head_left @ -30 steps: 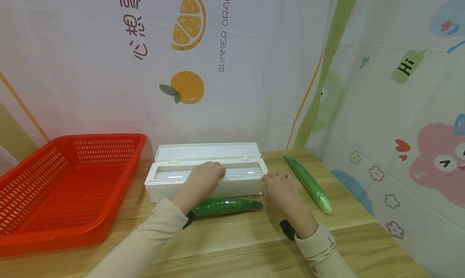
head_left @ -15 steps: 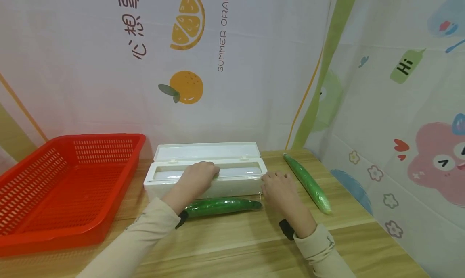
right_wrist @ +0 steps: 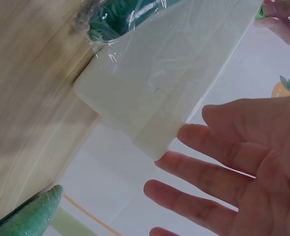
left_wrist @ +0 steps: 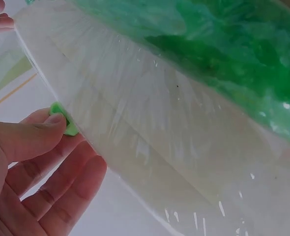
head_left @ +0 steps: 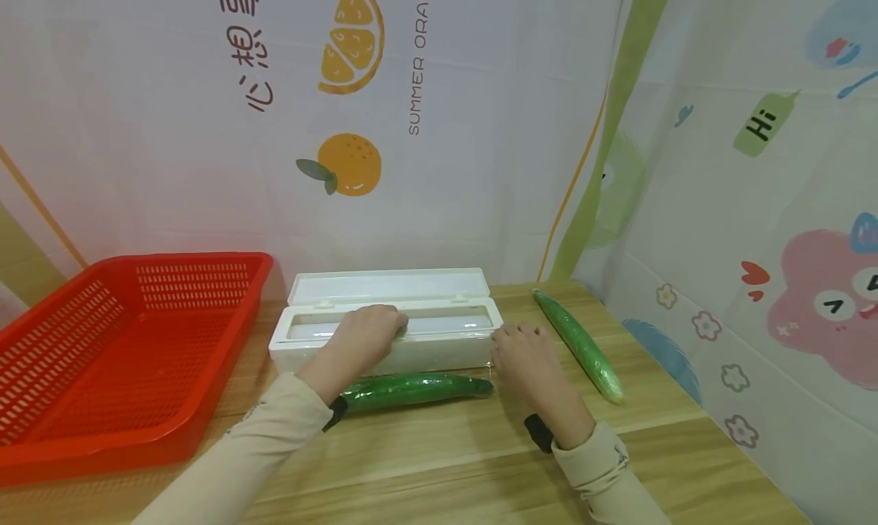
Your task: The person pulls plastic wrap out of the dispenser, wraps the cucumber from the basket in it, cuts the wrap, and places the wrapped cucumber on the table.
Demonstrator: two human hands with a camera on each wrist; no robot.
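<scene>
A white cling film dispenser [head_left: 439, 353] stands on the table with its lid up and a roll inside. Film [left_wrist: 135, 123] stretches down its front to a film-covered cucumber [head_left: 425, 389] lying just before it. My left hand [head_left: 360, 338] is over the dispenser's front edge, left of its middle. In the left wrist view, thumb and forefinger pinch a small green slide cutter [left_wrist: 72, 129] on that edge. My right hand [head_left: 528, 361] is at the dispenser's right end; its fingers [right_wrist: 204, 172] are spread, with fingertips right at the corner and film edge.
Another film-wrapped cucumber [head_left: 579, 342] lies at the right, beyond my right hand. A red plastic basket [head_left: 137, 445] stands at the left. Behind the wooden table [head_left: 439, 464] hangs a printed curtain [head_left: 480, 167].
My left hand has slid leftward along the dispenser's front edge. The right hand has stayed at the right end, and the cucumbers lie as before.
</scene>
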